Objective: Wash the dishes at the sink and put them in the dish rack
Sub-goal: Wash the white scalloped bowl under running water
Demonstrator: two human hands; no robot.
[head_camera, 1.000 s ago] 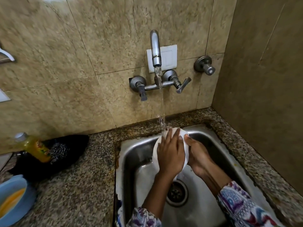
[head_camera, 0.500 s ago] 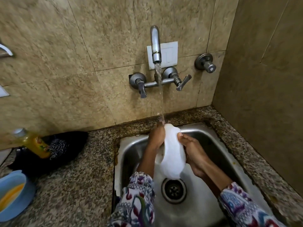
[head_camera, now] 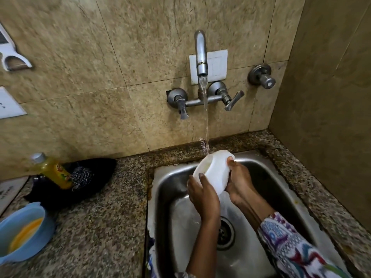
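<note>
Over the steel sink [head_camera: 164,189], both hands hold a white dish [head_camera: 213,173] tilted on edge, with its top rim right under the stream of water [head_camera: 206,121] falling from the tap [head_camera: 201,55]. The left hand [head_camera: 202,199] grips the dish's near-left edge, thumb laid across the face and fingers wrapped behind. The right hand [head_camera: 240,183] grips the opposite side, its fingers curled round the rim up near the water. The dish sits above the sink's back half, clear of the drain [head_camera: 225,233] that lies nearer the person.

Left of the sink, on the speckled counter [head_camera: 96,227], a black cloth [head_camera: 80,181] holds a yellow soap bottle [head_camera: 51,170] and a wire scrubber [head_camera: 80,175]; farther left of the sink sits a blue bowl [head_camera: 24,233] with something yellow in it. No dish rack shows here.

The main hazard, as I judge it, is slip — the dish is wet, perhaps soapy, and held by its edges only, so a shift of grip while turning it could drop it into the steel basin and chip it. Water striking the tilted rim may also splash over the back ledge onto the counter and wall. And carrying it dripping to a rack somewhere out of sight — likely with one hand — would raise the chance of losing hold.
</note>
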